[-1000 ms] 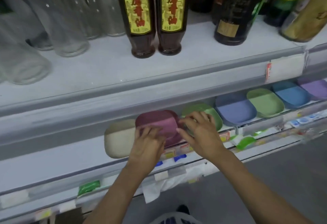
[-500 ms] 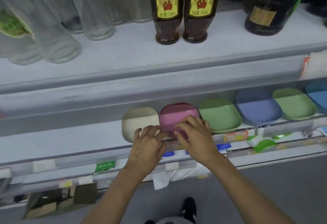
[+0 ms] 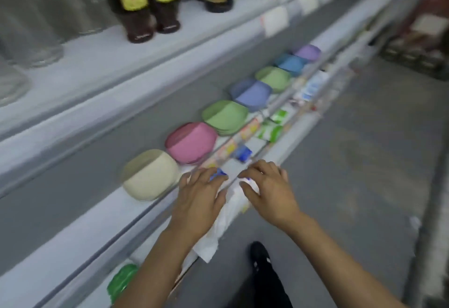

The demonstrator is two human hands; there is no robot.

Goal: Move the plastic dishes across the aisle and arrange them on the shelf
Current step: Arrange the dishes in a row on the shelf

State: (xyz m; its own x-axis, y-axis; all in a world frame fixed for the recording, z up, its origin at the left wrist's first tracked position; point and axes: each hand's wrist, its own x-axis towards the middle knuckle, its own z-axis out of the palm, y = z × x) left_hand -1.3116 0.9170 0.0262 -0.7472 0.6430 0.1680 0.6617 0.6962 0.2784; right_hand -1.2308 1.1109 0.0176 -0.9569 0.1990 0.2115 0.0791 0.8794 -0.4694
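Note:
A row of plastic dishes lies on the lower shelf (image 3: 73,230): a cream dish (image 3: 150,176), a pink dish (image 3: 192,142), a green dish (image 3: 224,117), a blue-violet dish (image 3: 251,94), a second green dish (image 3: 273,79), a blue dish (image 3: 290,64) and a purple dish (image 3: 307,52). My left hand (image 3: 198,200) hovers at the shelf's front rail, just right of the cream dish, fingers spread and holding nothing. My right hand (image 3: 267,189) is beside it, over the rail edge, fingers apart and also holding nothing.
The upper shelf (image 3: 102,64) carries dark bottles with yellow labels (image 3: 138,3) and clear glass jars (image 3: 31,28). Price tags and green labels line the shelf rail (image 3: 269,132). The grey aisle floor (image 3: 352,161) lies to the right; my dark shoe (image 3: 261,254) is below.
Both hands have let go of the pink dish and drawn back to the shelf's front rail. The pink dish now rests in the row. My view has swung right along the aisle.

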